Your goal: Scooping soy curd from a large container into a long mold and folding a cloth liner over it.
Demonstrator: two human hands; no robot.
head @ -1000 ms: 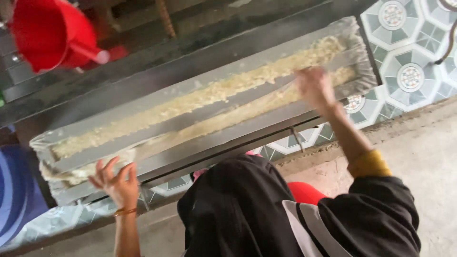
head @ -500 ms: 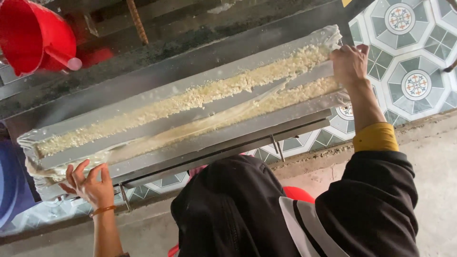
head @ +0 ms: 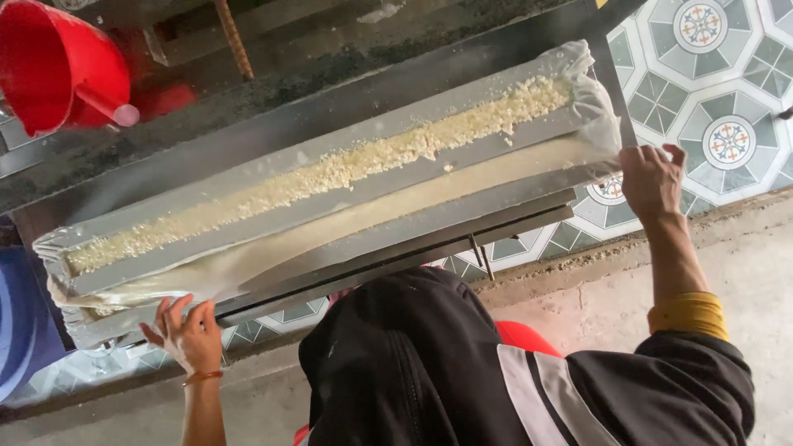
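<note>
A long grey metal table (head: 347, 140), dark and worn along its far edge, runs slantwise across the head view. Beneath and beyond it the floor (head: 727, 91) is laid with patterned tiles in teal, white and grey, each with a round medallion; nearer the person it gives way to a bare concrete strip (head: 578, 306).

On the table lies a long, shallow metal tray (head: 396, 186) lined with clear plastic sheet (head: 595, 107), which bunches up at both ends. A band of pale yellow crumbly bits (head: 347, 165) runs down the far channel of the tray, and a smooth cream-coloured layer (head: 388, 211) fills the near channel.

The left hand (head: 192, 334), a thin orange band on its wrist, has its grip closed on the plastic and tray edge at the left end. The right hand (head: 652, 182) holds the right end, fingers curled over the tray's corner where the plastic folds down; its sleeve is black with a yellow cuff (head: 690, 314).

At the top left a red plastic bucket (head: 62, 66) is tilted, mouth towards the camera. Something blue (head: 21, 322) shows at the left edge.
</note>
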